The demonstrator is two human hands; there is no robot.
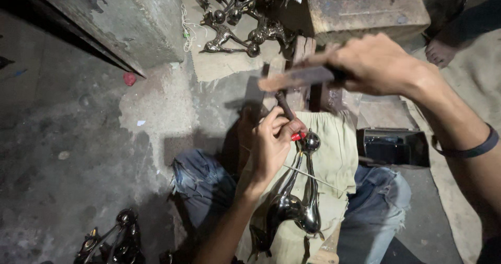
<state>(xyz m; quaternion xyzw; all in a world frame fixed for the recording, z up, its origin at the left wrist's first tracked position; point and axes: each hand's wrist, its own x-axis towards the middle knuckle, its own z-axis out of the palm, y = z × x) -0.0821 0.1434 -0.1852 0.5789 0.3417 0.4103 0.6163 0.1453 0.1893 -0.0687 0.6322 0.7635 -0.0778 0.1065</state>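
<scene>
- The left hand (271,141) is closed around a short dark punch (285,105), which stands tilted with its upper end free above the fingers.
- Its lower end meets a polished dark metal figurine (297,201), a long-legged animal shape, which lies on a pale green cloth (334,159) spread over the person's lap.
- The right hand (373,63) grips a wooden-looking mallet (295,78), held level just above the punch; the head is blurred, so its material is uncertain.
- A thin wire (313,178) crosses the figurine.
- More figurines (240,19) lie on the floor ahead, beside a rusty metal box (365,13).
- A dark open tin (391,146) sits to the right of the cloth.
- Another dark figurine (115,240) lies at lower left.
</scene>
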